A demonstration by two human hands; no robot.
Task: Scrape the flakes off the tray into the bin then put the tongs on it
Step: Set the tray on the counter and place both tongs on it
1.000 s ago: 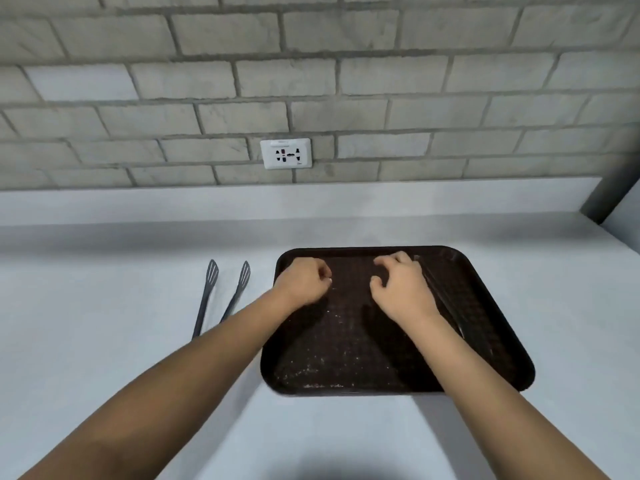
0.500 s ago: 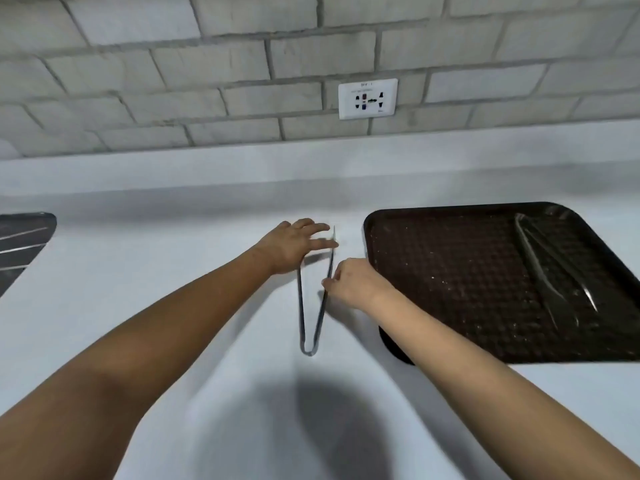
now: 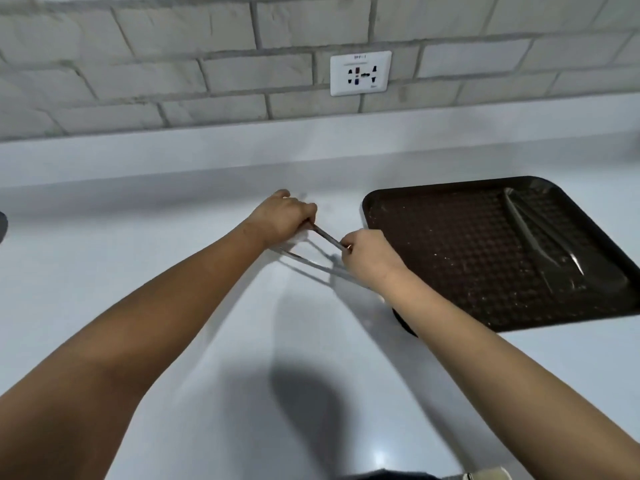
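Both hands are on the same tongs, on the white counter (image 3: pixel 173 254) left of the tray. Left hand (image 3: pixel 282 216): fingers curled over the tongs' far end, gripping it; the spoon tips are hidden under that fist. Tongs (image 3: pixel 327 239): one arm runs as a thin bar from the left fist down and right into the right hand, the second arm splays below it (image 3: pixel 311 261) close to the counter, blurred, so whether it touches the surface cannot be told. Long axis lies roughly left-to-right, tilted toward the viewer at the right end. Right hand (image 3: pixel 369 259): fingers closed round the near part of the tongs, pinching it. Tray (image 3: pixel 381 202): dark, just beside the right hand, pale flakes scattered on its floor, another long utensil (image 3: pixel 533 237) already lying in it. Judgement: right hand is nearer the tray, so the move is a short carry rightward; no bin is in view.
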